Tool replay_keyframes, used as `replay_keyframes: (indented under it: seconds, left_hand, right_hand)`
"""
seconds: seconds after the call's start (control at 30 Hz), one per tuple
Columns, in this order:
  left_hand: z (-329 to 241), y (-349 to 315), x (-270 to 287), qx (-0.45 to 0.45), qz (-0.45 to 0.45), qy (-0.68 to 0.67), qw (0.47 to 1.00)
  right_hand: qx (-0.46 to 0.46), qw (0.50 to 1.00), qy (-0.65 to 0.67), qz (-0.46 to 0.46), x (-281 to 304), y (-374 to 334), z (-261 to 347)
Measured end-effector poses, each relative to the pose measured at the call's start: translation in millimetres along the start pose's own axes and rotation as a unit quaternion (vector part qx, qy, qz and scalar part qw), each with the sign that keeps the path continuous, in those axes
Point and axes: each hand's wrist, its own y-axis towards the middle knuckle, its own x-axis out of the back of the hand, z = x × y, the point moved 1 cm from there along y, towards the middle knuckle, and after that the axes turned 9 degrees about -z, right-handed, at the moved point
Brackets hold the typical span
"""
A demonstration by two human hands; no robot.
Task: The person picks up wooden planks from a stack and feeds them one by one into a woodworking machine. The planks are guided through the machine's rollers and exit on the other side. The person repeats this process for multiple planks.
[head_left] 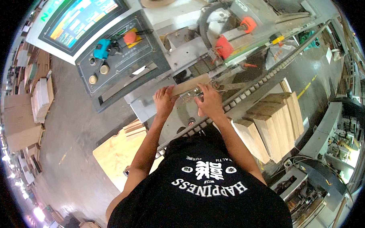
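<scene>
A pale wooden strip [190, 85] lies slantwise at the near edge of the machine. My left hand [165, 101] is closed on its left end, fingers over the top. Against the strip's near side, toward its right end, my right hand [211, 101] has bent fingers pressed to the wood, with the thumb lower down. Small metal parts [197, 91] show beside the right fingertips, too small to make out. The grip under the strip is hidden.
A control panel [124, 59] with a lit screen [83, 16] stands at the left. Orange-red guards [224, 47] sit on the machine beyond my hands. A toothed rail [247, 94] crosses in front of me. Stacked boards [270, 125] lie right, a wooden panel [117, 150] left.
</scene>
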Motion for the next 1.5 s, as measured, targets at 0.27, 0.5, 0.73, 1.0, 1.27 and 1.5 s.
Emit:
replay_keyframes:
  seconds: [0.27, 0.5, 0.73, 1.0, 1.27, 1.5]
  left_hand:
    - [50, 8, -25, 0.028, -0.101, 0.075, 0.992]
    - [62, 11, -30, 0.104, -0.097, 0.134, 0.981]
    - [97, -13, 2, 0.059, -0.105, 0.2, 0.972]
    - [82, -7, -29, 0.143, -0.014, 0.185, 0.972]
    - [45, 18, -75, 0.106, 0.012, 0.18, 0.978]
    - [24, 46, -99, 0.031, -0.007, 0.092, 0.995]
  right_hand:
    - [-0.37, 0.63, 0.666, 0.15, -110, 28, -21]
    - [-0.367, 0.575, 0.73, 0.046, -144, 51, 5]
    - [-0.311, 0.606, 0.731, 0.044, -141, 38, 6]
    - [-0.289, 0.615, 0.734, 0.01, -153, 37, -20]
    - [-0.283, 0.637, 0.715, -0.053, -138, 55, -61]
    - [-0.298, 0.656, 0.685, -0.11, -127, 74, -79]
